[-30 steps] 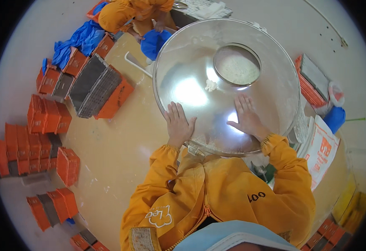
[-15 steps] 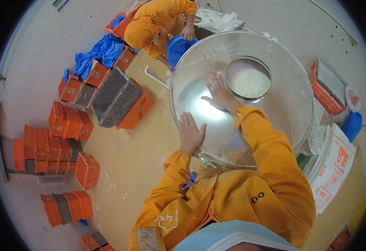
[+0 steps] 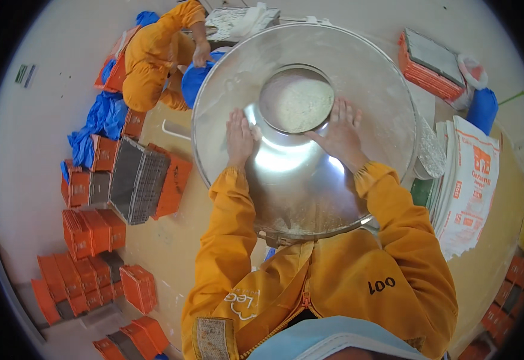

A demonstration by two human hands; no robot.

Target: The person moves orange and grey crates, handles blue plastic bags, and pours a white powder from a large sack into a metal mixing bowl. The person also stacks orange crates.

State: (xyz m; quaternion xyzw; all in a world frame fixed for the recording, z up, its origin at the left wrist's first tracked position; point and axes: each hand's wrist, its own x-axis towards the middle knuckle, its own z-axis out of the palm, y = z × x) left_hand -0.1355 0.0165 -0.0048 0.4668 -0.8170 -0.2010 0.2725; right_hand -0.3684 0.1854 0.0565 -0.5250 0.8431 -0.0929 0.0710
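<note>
A wide round metal vessel top (image 3: 310,207), shiny and dusted with pale powder, stands in front of me. Toward its far side is a round opening (image 3: 264,114), with whitish powder (image 3: 307,107) visible inside. My left hand (image 3: 240,139) is laid on the metal left of the opening, fingers stretched out and close together. On the other side, my right hand (image 3: 341,137) rests flat beside the opening's right rim, its thumb spread toward the near edge. Neither hand holds anything.
A co-worker (image 3: 154,54) in orange bends at the far left beside a blue bag (image 3: 197,81). Stacked orange crates (image 3: 94,231) and grey ones line the left. White printed sacks (image 3: 469,186) and a blue bundle (image 3: 482,111) are at the right.
My left hand has moved up and forward on the metal, nearer the opening. My right hand has gone from the opening's left side to its right. The view has also shifted.
</note>
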